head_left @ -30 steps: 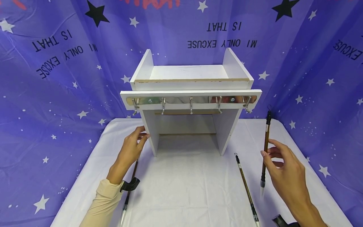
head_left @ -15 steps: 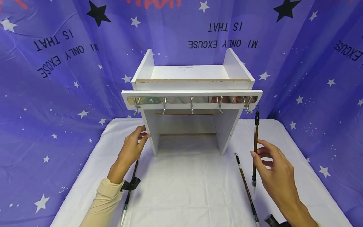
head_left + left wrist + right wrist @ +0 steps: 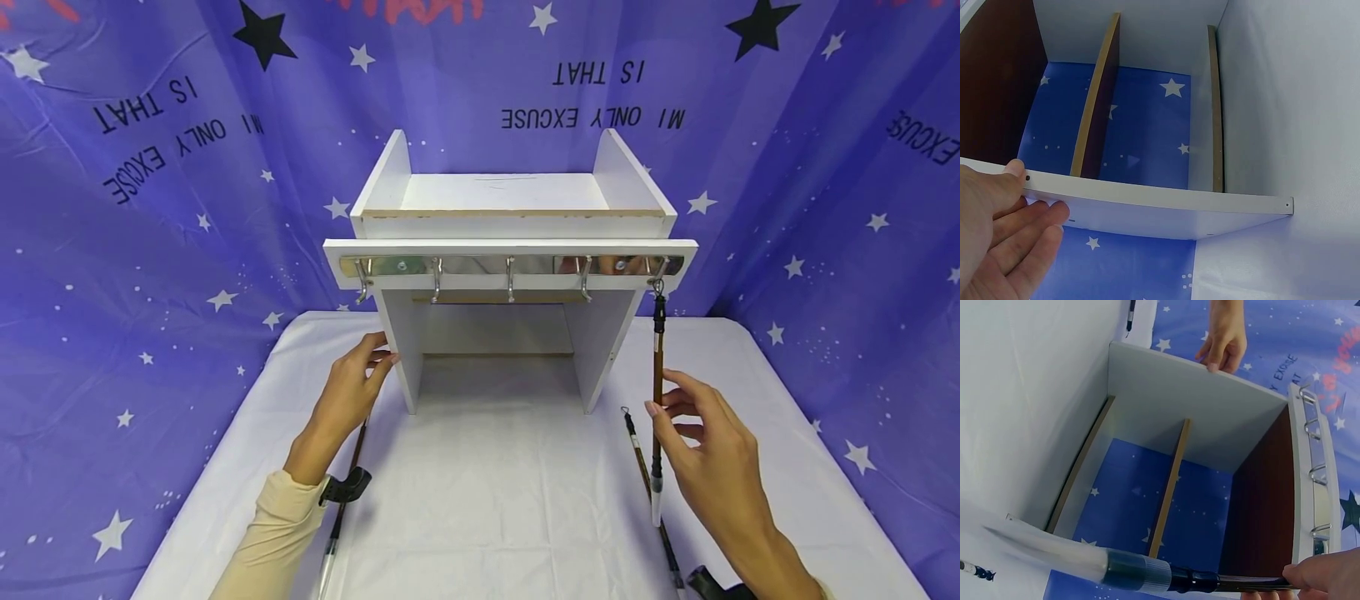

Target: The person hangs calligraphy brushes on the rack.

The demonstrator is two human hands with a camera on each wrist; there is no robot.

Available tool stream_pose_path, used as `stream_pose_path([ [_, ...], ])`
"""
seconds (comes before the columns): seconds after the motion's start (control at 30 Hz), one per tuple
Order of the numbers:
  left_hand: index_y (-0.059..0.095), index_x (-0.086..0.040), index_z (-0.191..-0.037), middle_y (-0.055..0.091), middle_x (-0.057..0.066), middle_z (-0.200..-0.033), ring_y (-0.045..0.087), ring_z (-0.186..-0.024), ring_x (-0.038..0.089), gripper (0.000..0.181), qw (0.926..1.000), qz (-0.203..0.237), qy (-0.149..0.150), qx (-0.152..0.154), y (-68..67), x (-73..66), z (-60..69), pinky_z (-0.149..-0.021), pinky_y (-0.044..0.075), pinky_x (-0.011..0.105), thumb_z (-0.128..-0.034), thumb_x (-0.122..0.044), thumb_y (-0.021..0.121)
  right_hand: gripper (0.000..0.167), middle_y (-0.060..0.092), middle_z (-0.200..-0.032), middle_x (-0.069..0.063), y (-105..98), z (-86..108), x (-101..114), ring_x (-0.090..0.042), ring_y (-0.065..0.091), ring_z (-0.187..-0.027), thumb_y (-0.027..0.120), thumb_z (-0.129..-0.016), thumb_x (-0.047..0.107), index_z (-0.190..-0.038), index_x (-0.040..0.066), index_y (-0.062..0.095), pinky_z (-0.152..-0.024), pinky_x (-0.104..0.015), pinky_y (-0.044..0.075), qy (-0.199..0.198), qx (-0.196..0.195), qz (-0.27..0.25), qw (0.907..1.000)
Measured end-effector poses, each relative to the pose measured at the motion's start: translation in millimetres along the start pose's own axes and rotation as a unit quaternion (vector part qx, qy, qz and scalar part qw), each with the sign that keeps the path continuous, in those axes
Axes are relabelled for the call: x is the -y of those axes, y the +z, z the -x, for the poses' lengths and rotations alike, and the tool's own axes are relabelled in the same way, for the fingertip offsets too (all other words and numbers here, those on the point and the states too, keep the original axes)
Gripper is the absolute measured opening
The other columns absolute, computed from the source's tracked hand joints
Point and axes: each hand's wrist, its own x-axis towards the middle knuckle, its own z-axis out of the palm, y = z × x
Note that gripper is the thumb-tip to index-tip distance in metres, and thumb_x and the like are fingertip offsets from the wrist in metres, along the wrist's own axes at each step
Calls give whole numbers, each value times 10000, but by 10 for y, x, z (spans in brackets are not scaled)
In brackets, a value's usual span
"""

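A white wooden shelf unit (image 3: 517, 227) stands on the table, a metal rail (image 3: 476, 265) with several hooks across its front. My left hand (image 3: 341, 404) holds the front edge of its left side panel, thumb on one face and fingers on the other in the left wrist view. My right hand (image 3: 712, 450) pinches the brown handle of a calligraphy brush (image 3: 657, 354), upright with its pale tip (image 3: 1054, 550) down. The brush's wire loop (image 3: 657, 286) overlaps the lower end of the rightmost hook (image 3: 660, 268); I cannot tell whether it is hooked on.
A second brush (image 3: 670, 550) lies on the white cloth (image 3: 510, 500) at the right, partly behind the held one. Another brush (image 3: 337, 529) lies at the left, under my left wrist. A purple star-patterned curtain (image 3: 187, 250) surrounds the table.
My right hand has moved left with the brush, bringing its loop from right of the rail to the rightmost hook. The left hand stays on the side panel.
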Motion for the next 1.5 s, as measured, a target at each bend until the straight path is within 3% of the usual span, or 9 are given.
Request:
stream_pose_path([
  [1.5,583,-52,-1398,710,187,-1309,727,-1153,378,341,10000,-19,37,-36,5,5,6,-966,599,572,-1089,-193,618,519,673,-1020,5,309,76,117,-60,662,-892,801,-891,-56,-1371,66,645,-761,-72,555,-391,625,-97,9972],
])
